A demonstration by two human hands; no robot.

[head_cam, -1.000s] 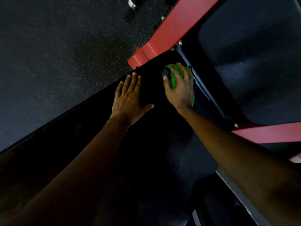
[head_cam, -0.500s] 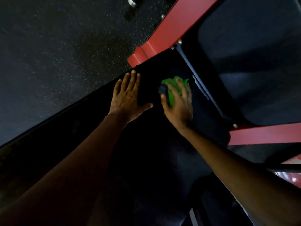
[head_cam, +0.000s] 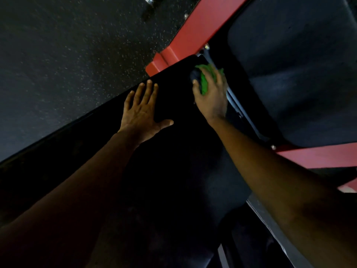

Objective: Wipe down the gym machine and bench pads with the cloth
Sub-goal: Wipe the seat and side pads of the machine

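A long black bench pad [head_cam: 173, 171] runs diagonally through the view. My right hand [head_cam: 211, 95] grips a bunched green cloth [head_cam: 205, 80] and presses it on the pad's far end, near the right edge. My left hand [head_cam: 144, 111] lies flat on the pad to the left of it, fingers straight and spread, close to the pad's left edge. A second dark pad [head_cam: 293, 70] of the machine sits to the right.
A red frame beam [head_cam: 195, 31] crosses beyond the pad's far end, and another red bar [head_cam: 316, 157] lies at the right. Speckled dark rubber floor [head_cam: 67, 55] fills the left side. A grey metal rail [head_cam: 239, 111] runs between the two pads.
My right hand slid the cloth back along the pad toward me, then pushed it out again to the far end. My left hand stayed flat in place.
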